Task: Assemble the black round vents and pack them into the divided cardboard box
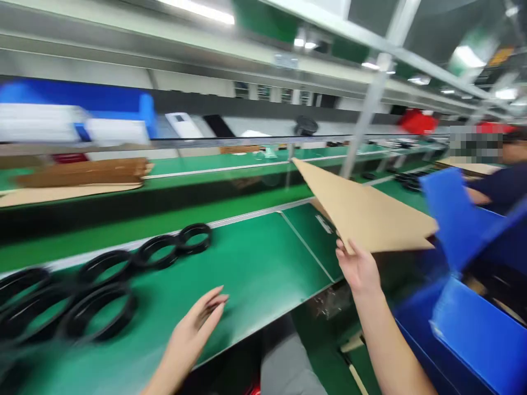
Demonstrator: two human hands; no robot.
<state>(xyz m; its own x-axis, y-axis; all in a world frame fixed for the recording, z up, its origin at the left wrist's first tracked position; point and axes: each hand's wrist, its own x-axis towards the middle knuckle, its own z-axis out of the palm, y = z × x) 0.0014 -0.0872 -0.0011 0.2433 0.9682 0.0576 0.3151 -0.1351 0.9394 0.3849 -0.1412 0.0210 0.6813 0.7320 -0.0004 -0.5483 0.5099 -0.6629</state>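
Note:
A flat sheet of tan cardboard point(366, 211) hangs in the air at the right, and my right hand point(359, 266) pinches its lower left edge. Over the front part of the green work surface point(255, 269), my left hand point(193, 329) is held with its fingers slightly curled and apart, nothing between them. Several black rings point(101, 312) lie on the green surface to the left of that hand, some overlapping, the farthest one point(195, 238) near the white edge strip. The view is somewhat blurred.
Blue boxes point(477, 329) with raised flaps stand at the right, beside the table. Folded brown cardboard point(82, 174) lies on the raised ledge at the left. White packs and a blue bin point(102, 99) sit on the shelf above. Farther right, a person point(510, 170) is seated.

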